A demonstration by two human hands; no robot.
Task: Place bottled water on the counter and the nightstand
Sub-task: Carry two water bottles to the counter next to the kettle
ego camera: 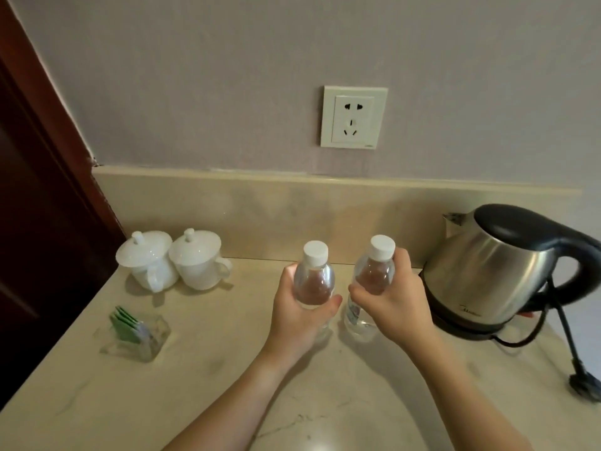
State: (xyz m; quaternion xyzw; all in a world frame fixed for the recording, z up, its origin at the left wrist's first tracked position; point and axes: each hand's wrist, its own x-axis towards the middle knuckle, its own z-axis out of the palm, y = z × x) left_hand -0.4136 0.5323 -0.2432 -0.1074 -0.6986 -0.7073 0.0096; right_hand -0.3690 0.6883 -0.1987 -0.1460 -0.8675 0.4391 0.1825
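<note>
Two bottles stood upright mid-worktop, side by side, just apart, w/ white caps. Largest first: beige worktop (201, 395) ran wall to wall, backsplash behind. Steel kettle (497, 275) sat on its base at right, cord (566, 336) trailing to the plug near the edge. Two white lidded cups (172, 260) sat touching at back left; a clear holder (143, 336) w/ green sachets lay in front of them. Wall socket (353, 117) above. Left hand (299, 314) had its grip wrapped round the left bottle (314, 281), thumb across the front. Right hand (393, 297) had its grip clasped on the right bottle (374, 275) from the right. Both bottle bases looked down on the worktop, though hands hid part of the left one.
</note>
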